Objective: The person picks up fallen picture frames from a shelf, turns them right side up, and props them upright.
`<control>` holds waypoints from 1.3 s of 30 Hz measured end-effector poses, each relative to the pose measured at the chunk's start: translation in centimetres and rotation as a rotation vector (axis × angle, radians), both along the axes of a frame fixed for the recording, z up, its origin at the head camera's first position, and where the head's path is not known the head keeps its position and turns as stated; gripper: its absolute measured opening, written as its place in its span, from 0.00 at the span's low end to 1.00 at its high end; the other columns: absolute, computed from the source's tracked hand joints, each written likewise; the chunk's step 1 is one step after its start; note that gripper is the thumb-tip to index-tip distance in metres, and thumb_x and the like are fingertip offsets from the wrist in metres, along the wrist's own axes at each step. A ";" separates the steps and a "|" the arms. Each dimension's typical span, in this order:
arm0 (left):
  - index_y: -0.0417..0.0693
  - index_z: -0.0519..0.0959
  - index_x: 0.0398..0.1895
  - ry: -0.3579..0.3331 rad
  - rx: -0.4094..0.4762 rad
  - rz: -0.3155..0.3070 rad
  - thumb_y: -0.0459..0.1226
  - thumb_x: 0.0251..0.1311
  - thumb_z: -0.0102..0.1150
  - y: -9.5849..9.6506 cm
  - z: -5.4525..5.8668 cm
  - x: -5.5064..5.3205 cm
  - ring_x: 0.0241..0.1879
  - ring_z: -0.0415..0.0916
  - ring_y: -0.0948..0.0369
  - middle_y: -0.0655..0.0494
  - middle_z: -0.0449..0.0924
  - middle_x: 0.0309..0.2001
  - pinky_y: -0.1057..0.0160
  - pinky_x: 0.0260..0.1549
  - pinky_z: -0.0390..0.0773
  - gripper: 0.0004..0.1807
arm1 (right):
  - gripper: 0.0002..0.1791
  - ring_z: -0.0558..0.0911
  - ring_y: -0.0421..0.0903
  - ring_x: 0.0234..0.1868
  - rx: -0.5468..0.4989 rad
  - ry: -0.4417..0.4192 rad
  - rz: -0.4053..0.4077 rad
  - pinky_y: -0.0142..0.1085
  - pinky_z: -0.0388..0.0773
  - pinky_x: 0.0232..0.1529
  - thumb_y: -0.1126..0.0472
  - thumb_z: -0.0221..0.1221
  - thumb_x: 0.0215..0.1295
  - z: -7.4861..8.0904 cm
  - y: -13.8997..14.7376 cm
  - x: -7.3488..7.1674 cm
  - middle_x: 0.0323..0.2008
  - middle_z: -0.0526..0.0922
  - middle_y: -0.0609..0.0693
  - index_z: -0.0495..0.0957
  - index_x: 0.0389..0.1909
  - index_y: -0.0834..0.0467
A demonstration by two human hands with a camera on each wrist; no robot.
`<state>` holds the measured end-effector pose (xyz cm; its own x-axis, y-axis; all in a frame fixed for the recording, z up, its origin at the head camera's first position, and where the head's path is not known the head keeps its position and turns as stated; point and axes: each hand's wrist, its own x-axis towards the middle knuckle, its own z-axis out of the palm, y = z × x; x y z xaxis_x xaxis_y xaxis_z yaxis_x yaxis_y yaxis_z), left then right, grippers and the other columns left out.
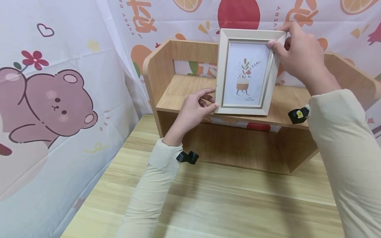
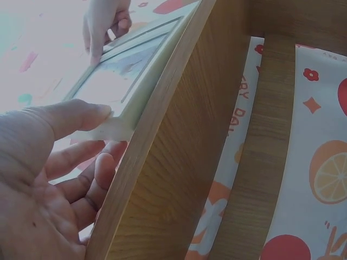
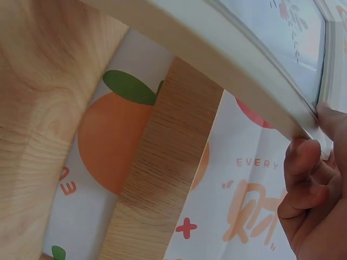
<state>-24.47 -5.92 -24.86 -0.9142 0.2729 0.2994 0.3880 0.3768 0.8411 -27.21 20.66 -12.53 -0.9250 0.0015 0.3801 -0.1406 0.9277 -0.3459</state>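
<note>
A cream picture frame (image 1: 245, 72) with a potted-plant print stands upright at the front of the upper shelf of a small wooden shelf unit (image 1: 159, 71). My right hand (image 1: 305, 56) pinches its upper right corner, thumb on the front face and fingers behind. At the lower left corner my left hand (image 1: 194, 107) grips the edge between thumb and fingers. In the left wrist view the thumb of the left hand (image 2: 49, 157) lies on the front of the picture frame (image 2: 124, 108), right by the shelf board's edge. The right wrist view has the right hand (image 3: 320, 189) at the frame's corner.
The shelf unit's lower compartment (image 1: 238, 145) lies below the upper board. It stands on a light wood table (image 1: 226, 198). Patterned cloth (image 1: 190, 26) hangs behind it, and a bear-print cloth (image 1: 53, 99) hangs at the left. Black straps (image 1: 187, 157) sit at both wrists.
</note>
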 end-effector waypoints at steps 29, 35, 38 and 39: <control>0.57 0.74 0.62 0.030 0.028 0.091 0.37 0.59 0.64 0.2 -0.1 0.2 0.33 0.73 0.61 0.53 0.84 0.42 0.67 0.28 0.69 0.26 | 0.22 0.78 0.37 0.33 -0.787 0.066 0.280 0.23 0.73 0.25 0.54 0.54 0.69 -2.7 0.1 0.6 0.39 0.74 0.44 0.62 0.62 0.40; 0.58 0.74 0.62 0.048 -0.006 0.124 0.39 0.59 0.64 0.4 0.0 0.2 0.34 0.74 0.61 0.55 0.84 0.42 0.66 0.28 0.68 0.26 | 0.22 0.79 0.39 0.35 -0.840 0.057 0.279 0.23 0.73 0.25 0.53 0.55 0.68 -2.6 0.2 0.6 0.41 0.76 0.44 0.65 0.61 0.38; 0.59 0.74 0.62 0.053 -0.017 0.133 0.40 0.59 0.64 0.4 -0.1 0.2 0.34 0.75 0.61 0.55 0.84 0.43 0.65 0.28 0.68 0.26 | 0.21 0.78 0.39 0.34 -0.864 0.048 0.283 0.24 0.72 0.24 0.53 0.56 0.67 -2.6 0.3 0.6 0.41 0.76 0.45 0.66 0.59 0.37; 0.59 0.74 0.63 0.052 -0.019 0.135 0.40 0.59 0.64 0.4 -0.1 0.2 0.34 0.75 0.61 0.55 0.84 0.43 0.65 0.28 0.68 0.26 | 0.21 0.78 0.40 0.33 -0.866 0.047 0.285 0.24 0.72 0.24 0.52 0.56 0.67 -2.6 0.3 0.6 0.41 0.77 0.45 0.66 0.59 0.37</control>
